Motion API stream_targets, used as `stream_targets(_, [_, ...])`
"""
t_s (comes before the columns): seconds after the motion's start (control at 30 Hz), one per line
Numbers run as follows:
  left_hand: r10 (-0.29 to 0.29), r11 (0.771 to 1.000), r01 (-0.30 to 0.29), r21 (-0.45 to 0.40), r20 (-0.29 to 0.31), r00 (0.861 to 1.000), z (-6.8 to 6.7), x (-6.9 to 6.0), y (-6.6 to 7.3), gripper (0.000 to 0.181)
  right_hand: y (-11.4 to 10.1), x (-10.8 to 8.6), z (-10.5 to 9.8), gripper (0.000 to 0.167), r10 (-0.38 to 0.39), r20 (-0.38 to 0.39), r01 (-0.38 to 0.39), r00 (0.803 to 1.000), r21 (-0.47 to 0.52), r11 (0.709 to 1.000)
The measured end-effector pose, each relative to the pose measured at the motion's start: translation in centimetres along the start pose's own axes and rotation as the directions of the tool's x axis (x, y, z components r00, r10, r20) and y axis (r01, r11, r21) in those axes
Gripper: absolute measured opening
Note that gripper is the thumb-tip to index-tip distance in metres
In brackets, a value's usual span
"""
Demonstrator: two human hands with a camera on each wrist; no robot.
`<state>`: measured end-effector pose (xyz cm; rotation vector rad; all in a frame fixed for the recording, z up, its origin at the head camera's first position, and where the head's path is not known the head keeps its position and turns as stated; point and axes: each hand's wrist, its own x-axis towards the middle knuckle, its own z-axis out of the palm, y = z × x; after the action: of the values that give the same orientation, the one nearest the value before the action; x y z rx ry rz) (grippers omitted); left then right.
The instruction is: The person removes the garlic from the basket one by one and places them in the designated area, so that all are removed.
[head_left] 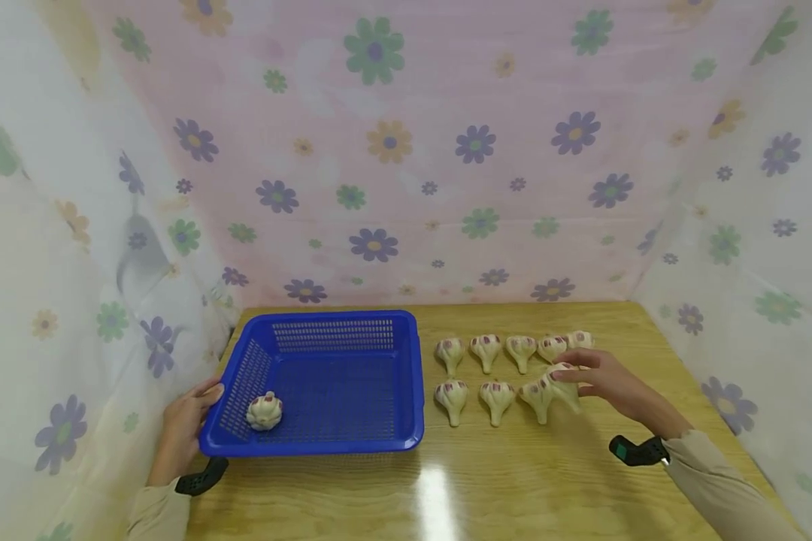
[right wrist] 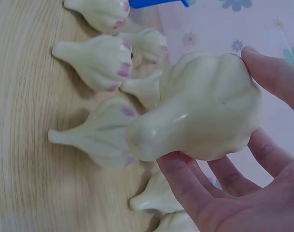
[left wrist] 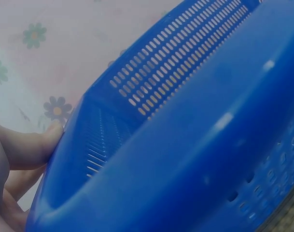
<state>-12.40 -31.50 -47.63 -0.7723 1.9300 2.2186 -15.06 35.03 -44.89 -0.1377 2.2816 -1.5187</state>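
A blue plastic basket (head_left: pixel 414 376) with slotted walls stands on the left of the table. My left hand (head_left: pixel 181 424) grips its left rim, the thumb (left wrist: pixel 43 145) pressed against the outer edge in the left wrist view. One garlic bulb (head_left: pixel 265 411) lies inside, near the basket's left front corner. Over on the right, my right hand (head_left: pixel 612 382) holds another garlic bulb (right wrist: pixel 209 106) between thumb and fingers, raised above the table. Close beneath it, several garlic bulbs (head_left: pixel 497 398) lie in two rows, stems toward the near edge; the held bulb partly hides those behind it.
The wooden table (head_left: pixel 514 481) carries everything. Flower-patterned sheets (head_left: pixel 419 150) enclose its back and both sides. The basket's right wall stands close to the leftmost bulbs (head_left: pixel 450 353).
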Motion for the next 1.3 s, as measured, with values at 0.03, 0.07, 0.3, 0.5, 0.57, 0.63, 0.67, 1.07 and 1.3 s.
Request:
stream_targets(0.03, [-0.001,1.000,0.001,0.010,-0.007,1.000,0.0,0.0,0.0,0.032,0.3,0.0,-0.1,0.052,0.003,-0.008,-0.003,1.000,-0.005,1.000])
stream_targets(0.07, [-0.002,1.000,0.002,0.017,-0.013,1.000,0.0,0.0,0.0,0.038,0.7,0.0,-0.2,0.051,0.004,-0.015,-0.004,1.000,-0.008,1.000])
stream_targets(0.3, [0.002,1.000,-0.002,0.022,-0.030,1.000,-0.1,-0.1,0.4,0.054,2.9,0.5,-0.4,0.048,0.024,-0.093,-0.024,0.995,-0.001,1.000])
stream_targets(0.5, [0.016,1.000,-0.016,0.003,-0.030,0.999,0.1,0.1,0.5,0.033,4.6,0.5,-0.8,0.061,0.050,-0.168,-0.045,0.985,0.037,0.998])
stream_targets(0.57, [0.017,1.000,-0.017,0.000,-0.037,0.999,0.1,0.2,0.4,0.022,5.3,0.7,-0.8,0.063,0.062,-0.193,-0.054,0.979,0.046,0.997])
stream_targets(0.63, [0.016,1.000,-0.016,0.001,-0.043,0.999,0.1,0.2,0.2,0.018,6.1,1.0,-0.7,0.065,0.074,-0.219,-0.064,0.973,0.048,0.997])
stream_targets(0.67, [0.015,1.000,-0.015,0.004,-0.044,0.999,0.1,0.3,0.2,0.017,6.5,1.1,-0.7,0.066,0.082,-0.234,-0.072,0.969,0.049,0.996])
stream_targets(1.07, [0.020,1.000,-0.020,0.006,-0.021,1.000,0.1,0.1,-0.3,0.027,8.1,1.5,1.1,0.065,0.103,-0.361,-0.129,0.927,-0.046,0.991])
stream_targets(1.3, [0.033,0.999,-0.033,0.008,-0.040,0.999,0.1,0.3,-0.2,0.024,7.7,1.1,0.9,0.068,0.134,-0.305,-0.162,0.943,-0.068,0.985])
